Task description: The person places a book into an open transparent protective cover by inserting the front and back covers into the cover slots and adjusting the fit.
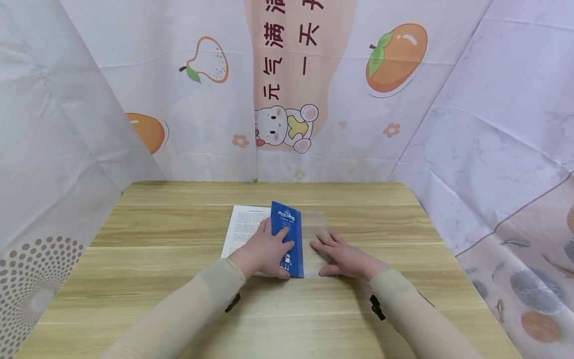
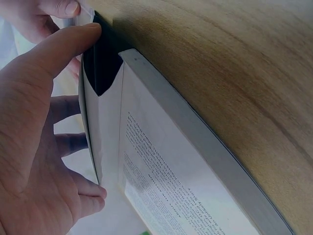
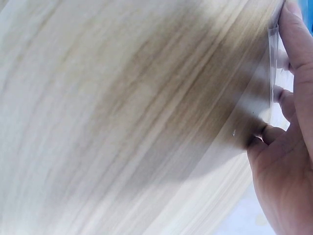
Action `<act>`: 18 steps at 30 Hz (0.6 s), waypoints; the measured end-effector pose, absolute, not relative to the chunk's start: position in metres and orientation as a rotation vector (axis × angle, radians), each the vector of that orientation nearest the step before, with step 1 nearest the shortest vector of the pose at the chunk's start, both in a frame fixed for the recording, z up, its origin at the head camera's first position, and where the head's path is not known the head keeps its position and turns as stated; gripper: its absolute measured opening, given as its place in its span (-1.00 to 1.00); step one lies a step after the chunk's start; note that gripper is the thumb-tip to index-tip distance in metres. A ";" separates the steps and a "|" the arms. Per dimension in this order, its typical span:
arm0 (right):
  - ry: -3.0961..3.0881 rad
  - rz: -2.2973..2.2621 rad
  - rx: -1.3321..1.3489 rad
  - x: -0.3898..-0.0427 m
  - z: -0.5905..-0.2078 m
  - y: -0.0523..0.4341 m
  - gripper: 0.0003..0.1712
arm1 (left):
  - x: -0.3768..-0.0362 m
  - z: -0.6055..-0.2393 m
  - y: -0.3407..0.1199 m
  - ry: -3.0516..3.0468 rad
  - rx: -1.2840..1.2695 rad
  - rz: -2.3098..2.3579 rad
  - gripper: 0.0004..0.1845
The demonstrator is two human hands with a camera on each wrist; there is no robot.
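while the left hand (image 1: 268, 250) lies with fingers spread over the blue cover with white lettering (image 1: 297, 237), the right hand (image 1: 345, 257) rests, fingers splayed, on the clear plastic film (image 1: 312, 265) just right of it. the open book with white printed pages (image 1: 244, 224) lies on the light wood-grain table (image 1: 175, 239), its cover tilted up. for what looks like fitting the film, steady the cover lightly, avoid creasing it, and keep the film flat and square to its edge.

wht fruit-print curtain (image 1: 215, 114) hangs behind wood tbl (image 1: 381, 214).
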State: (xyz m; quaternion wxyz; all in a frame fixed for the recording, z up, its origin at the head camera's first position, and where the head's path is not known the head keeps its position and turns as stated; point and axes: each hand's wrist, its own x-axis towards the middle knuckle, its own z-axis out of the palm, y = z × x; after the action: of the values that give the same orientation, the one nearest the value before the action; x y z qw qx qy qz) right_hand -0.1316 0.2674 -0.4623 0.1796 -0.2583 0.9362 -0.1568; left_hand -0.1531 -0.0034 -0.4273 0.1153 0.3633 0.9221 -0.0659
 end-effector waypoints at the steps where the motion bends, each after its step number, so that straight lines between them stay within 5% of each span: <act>1: 2.647 -0.442 -0.732 -0.131 -0.462 0.267 -0.06 | -0.153 -0.428 -0.003 2.704 1.066 -0.199 -0.09; 18: 2.643 -0.444 -0.720 -0.131 -0.462 0.266 -0.06 | -0.153 -0.430 0.000 2.702 1.058 -0.232 -0.09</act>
State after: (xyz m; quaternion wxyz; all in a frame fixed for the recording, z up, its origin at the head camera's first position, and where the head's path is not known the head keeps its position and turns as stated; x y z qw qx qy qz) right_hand -0.1310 0.2662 -0.4620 0.1821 -0.2550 0.9365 -0.1572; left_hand -0.1525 0.0000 -0.4305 0.1151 0.3612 0.9220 -0.0792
